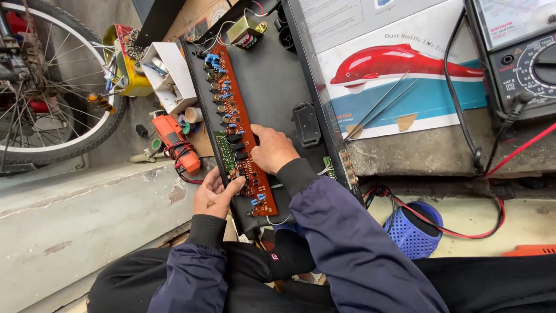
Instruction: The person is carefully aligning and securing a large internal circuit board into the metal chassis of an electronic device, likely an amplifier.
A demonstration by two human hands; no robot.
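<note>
Gripping a brown circuit board (240, 124) (long, narrow): both hands.

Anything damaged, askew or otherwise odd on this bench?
Yes. The long brown circuit board lies bare and slanted across the opened black chassis, both hands on it: left hand at its edge, right hand on top. A loose transformer dangles on wires at the far end. No spill shows.

two hands (217, 197), one circuit board (234, 124)
</note>
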